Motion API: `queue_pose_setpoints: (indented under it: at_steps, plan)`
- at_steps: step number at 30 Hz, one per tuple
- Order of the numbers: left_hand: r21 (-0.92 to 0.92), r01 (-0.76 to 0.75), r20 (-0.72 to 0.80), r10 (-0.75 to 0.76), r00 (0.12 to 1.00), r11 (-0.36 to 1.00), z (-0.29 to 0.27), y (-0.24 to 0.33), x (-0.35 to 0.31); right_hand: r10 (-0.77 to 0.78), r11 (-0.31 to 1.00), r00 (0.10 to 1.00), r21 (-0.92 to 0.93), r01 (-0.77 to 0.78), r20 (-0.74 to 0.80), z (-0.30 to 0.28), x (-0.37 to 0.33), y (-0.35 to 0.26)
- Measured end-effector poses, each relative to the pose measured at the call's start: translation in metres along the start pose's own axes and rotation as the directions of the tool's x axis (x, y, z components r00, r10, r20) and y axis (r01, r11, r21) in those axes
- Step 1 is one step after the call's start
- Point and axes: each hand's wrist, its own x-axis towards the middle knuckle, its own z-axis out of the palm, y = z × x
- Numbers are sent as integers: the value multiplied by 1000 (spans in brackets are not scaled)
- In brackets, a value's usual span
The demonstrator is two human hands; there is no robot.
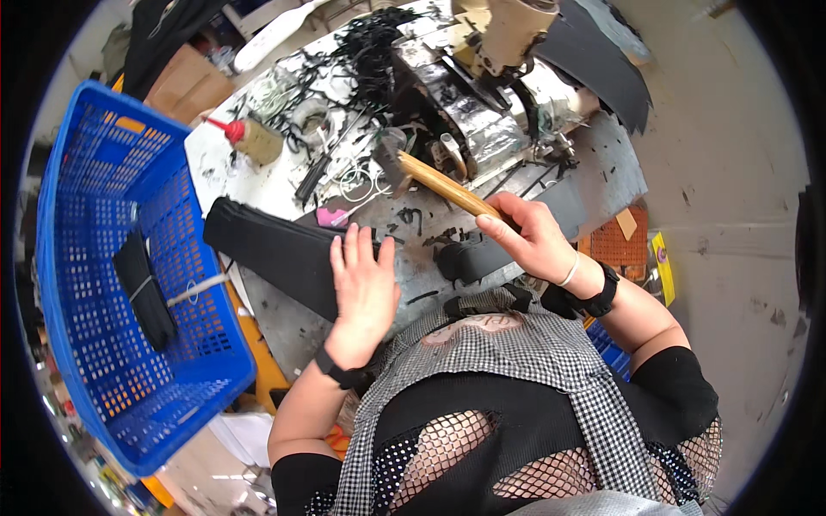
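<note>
black flat pieces (271, 254) lie stacked on the worktable (607, 159), just beside the blue plastic basket (215, 297). left hand (366, 284) rests over the stack's right end, fingers extended, slightly spread, not clenched. right hand (538, 241) grasps the wooden-handled hammer (452, 191), fingers curled round the handle's end. for good control, i'd keep light, flat pressure on the stack, fingertips well away from the hammer head. hidden: whatever sits under the palm. unclear: layer count, whether the hammer head touches anything. beige machine (508, 39): cut off above.
</note>
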Motion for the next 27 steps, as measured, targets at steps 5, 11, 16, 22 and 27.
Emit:
queue_pose_setpoints:
  at_steps: [5, 11, 16, 22, 27]
  plan:
    - [357, 47, -94, -14, 995, 933, 35, 8, -7, 38, 993, 996, 108, -46, 77, 2, -4, 23]
    - [384, -12, -98, 53, 994, 923, 40, -11, -18, -10, 991, 991, 133, -7, 130, 7, 6, 28]
    - [317, -67, -142, 117, 983, 946, 36, -50, -42, -38, 994, 995, 108, 28, 96, 13, 7, 30]
    - [148, -89, -123, 108, 987, 985, 24, -53, -44, -347, 934, 923, -144, 326, -163, 11, 16, 23]
    - [-266, -209, -390, 93, 916, 941, 12, -14, -20, 183, 972, 880, 55, -229, 438, -1, 35, -24]
